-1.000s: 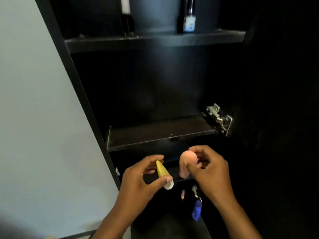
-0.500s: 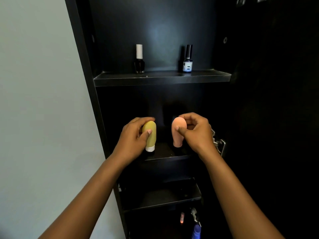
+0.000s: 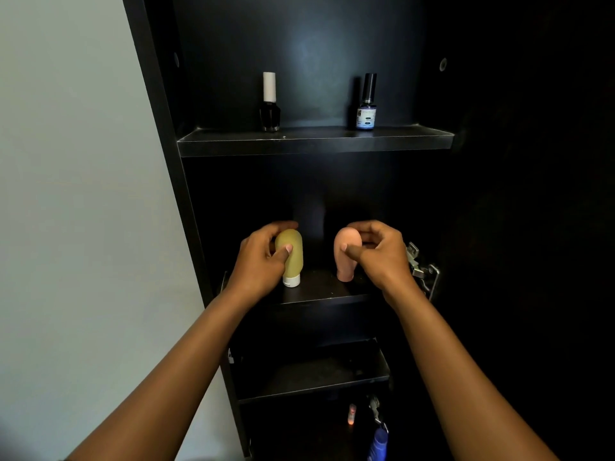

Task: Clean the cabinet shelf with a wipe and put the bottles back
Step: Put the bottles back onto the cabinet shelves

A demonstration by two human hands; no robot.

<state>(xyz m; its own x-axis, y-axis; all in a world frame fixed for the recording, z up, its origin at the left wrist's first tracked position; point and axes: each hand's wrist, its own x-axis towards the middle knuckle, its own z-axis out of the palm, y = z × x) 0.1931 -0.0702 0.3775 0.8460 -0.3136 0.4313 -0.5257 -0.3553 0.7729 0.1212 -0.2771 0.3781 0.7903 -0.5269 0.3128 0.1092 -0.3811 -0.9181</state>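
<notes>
Gripping a yellow bottle (image 3: 292, 256) cap-down, the left hand (image 3: 261, 264) is curling its fingers around the body; the right hand (image 3: 377, 252) is pinching the top of a pink bottle (image 3: 344, 257). Both bottles are standing upright on the middle shelf (image 3: 319, 292) of the black cabinet (image 3: 156, 94), a little apart. Two small nail-polish bottles (image 3: 270, 103) are standing on the upper shelf (image 3: 316, 143).

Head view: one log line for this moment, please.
left hand: holds yellow squeeze bottle | right hand: holds pink squeeze bottle | both cap-down on middle black shelf
</notes>
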